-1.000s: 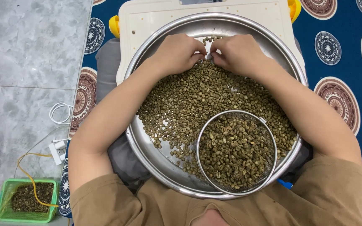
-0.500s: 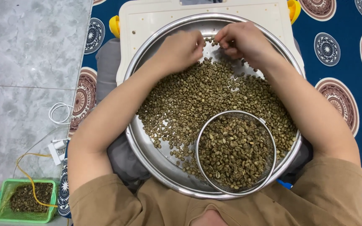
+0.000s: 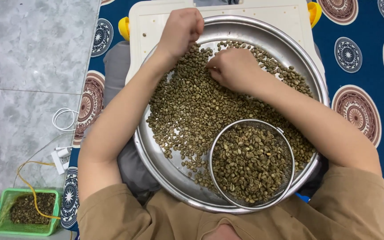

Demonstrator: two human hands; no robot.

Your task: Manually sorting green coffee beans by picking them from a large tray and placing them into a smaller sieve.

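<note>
The right hand rests knuckles-up on the green coffee beans, its fingers curled and the fingertips pressed into the layer; whether a bean is pinched cannot be told. The left hand forms a loose fist over the far-left rim of the round steel tray; its contents are hidden. Nearer the body than the right hand, a wire-mesh sieve filled with beans sits in the tray. The tray rests on a white board.

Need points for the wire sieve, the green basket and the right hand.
wire sieve (image 3: 285,141): head view, on its metal rim at the right side.
green basket (image 3: 5,227): head view, on its lower left wall.
right hand (image 3: 233,66): head view, on the back of the hand.
</note>
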